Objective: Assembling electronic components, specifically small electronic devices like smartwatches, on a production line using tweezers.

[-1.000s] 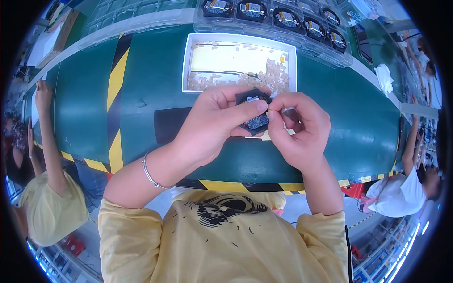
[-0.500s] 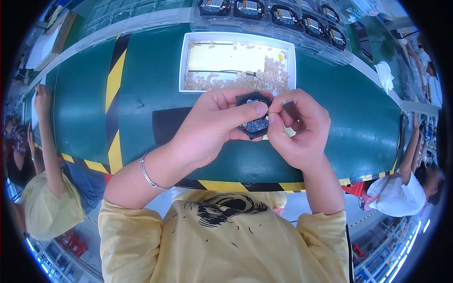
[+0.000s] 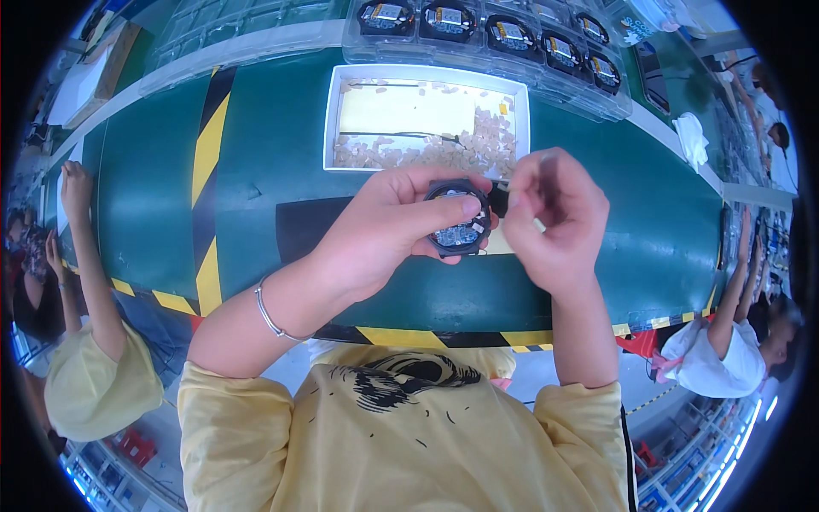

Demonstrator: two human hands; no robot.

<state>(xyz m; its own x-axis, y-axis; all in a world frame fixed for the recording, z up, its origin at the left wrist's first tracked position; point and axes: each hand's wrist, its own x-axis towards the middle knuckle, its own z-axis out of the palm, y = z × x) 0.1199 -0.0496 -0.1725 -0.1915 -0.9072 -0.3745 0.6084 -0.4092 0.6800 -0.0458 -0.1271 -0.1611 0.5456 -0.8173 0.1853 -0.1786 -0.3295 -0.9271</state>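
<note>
The round black housing (image 3: 434, 237), with a blue circuit board (image 3: 456, 235) exposed on its face, is held above the near side of the green desk (image 3: 648, 230), about midway across. I'd judge it light and easily carried, its rim stiff, likely plastic and perhaps a little slick. The board looks the fragile part, so the outer rim is the safest place to take hold, with pressure kept off the small components and whatever is fitted along the right side.

The left hand (image 3: 397, 212) is closed on the housing from the left, its fingers around and beneath the rim and its thumb lying across the face, over the board's upper part; a lighter thumb would seem kinder to it. The right hand (image 3: 559, 222) is just to the right, apart from the rim, fingers curled in toward the thumb. It's blurred; a small pale bit shows by it, but I can't tell quite what it grips.

Farther off, just beyond the hands, sits a white box (image 3: 330, 124) scattered with small beige pieces (image 3: 486, 149). A dark mat (image 3: 299, 229) lies to the left, partly under the left forearm. At the far side, clear trays (image 3: 482, 58) carry similar round units (image 3: 448, 19).
</note>
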